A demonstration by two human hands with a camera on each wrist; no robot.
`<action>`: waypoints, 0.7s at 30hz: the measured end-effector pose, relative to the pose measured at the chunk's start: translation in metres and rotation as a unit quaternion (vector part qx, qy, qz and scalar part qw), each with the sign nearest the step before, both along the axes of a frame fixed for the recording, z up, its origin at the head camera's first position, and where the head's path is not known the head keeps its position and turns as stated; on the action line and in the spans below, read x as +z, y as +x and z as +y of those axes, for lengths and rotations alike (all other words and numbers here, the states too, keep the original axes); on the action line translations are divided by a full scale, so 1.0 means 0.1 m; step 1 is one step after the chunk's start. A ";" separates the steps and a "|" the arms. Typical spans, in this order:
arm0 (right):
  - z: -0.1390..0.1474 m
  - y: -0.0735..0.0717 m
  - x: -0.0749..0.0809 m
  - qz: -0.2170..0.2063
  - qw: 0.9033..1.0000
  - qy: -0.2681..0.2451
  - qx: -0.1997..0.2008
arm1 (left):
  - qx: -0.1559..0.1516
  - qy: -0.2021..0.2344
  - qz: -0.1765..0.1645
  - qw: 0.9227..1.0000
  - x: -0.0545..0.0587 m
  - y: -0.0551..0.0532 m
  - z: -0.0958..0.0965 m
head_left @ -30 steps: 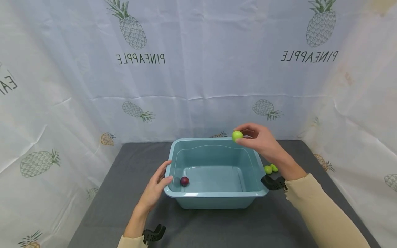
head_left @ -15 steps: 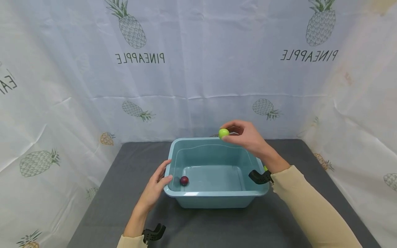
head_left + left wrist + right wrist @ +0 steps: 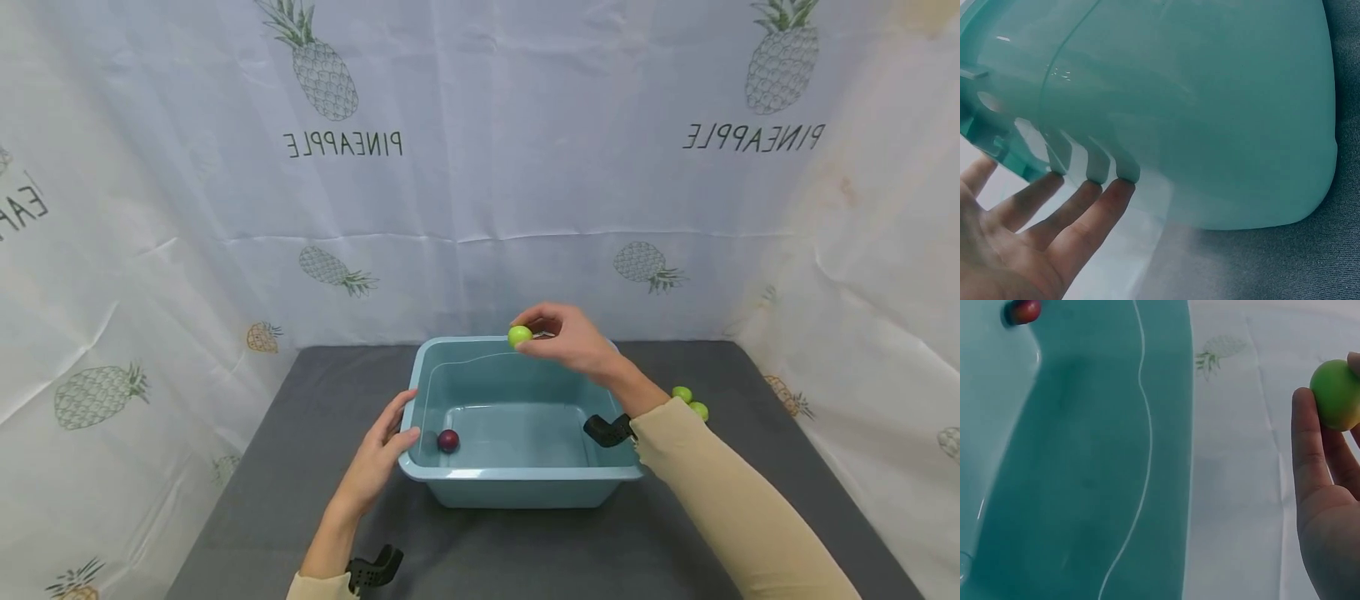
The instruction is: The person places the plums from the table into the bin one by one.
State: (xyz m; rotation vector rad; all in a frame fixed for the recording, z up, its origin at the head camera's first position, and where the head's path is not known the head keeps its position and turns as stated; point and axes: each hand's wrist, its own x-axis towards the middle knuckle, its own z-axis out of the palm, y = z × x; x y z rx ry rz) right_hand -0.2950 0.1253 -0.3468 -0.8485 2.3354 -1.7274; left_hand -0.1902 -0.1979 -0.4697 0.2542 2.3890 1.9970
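Note:
My right hand (image 3: 567,337) pinches a small round green fruit (image 3: 520,336) between thumb and fingertips, above the far rim of a light blue plastic basin (image 3: 495,472). The right wrist view shows the green fruit (image 3: 1335,394) with a yellowish tinge. My left hand (image 3: 372,457) is at the basin's left side, its thumb by the rim. In the left wrist view, extended fingers (image 3: 1094,219) touch the basin's outer wall (image 3: 1229,125). Inside the basin, near its left front corner, lies a dark red, plum-like fruit (image 3: 447,441).
More green fruits (image 3: 690,403) lie on the grey tablecloth (image 3: 300,433) right of the basin, partly behind the right sleeve (image 3: 720,483). White cloth (image 3: 480,167) printed with pineapples hangs behind and along both sides. Each wrist wears a black mount (image 3: 375,567).
My right hand has carried the green fruit leftward along the basin's far rim. The left hand, the basin and the red fruit have stayed put.

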 end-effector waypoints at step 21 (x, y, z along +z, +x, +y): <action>-0.40 -0.19 -0.39 -0.010 0.995 0.074 0.069 | -0.006 0.006 0.007 1.000 0.00 -0.01 -0.01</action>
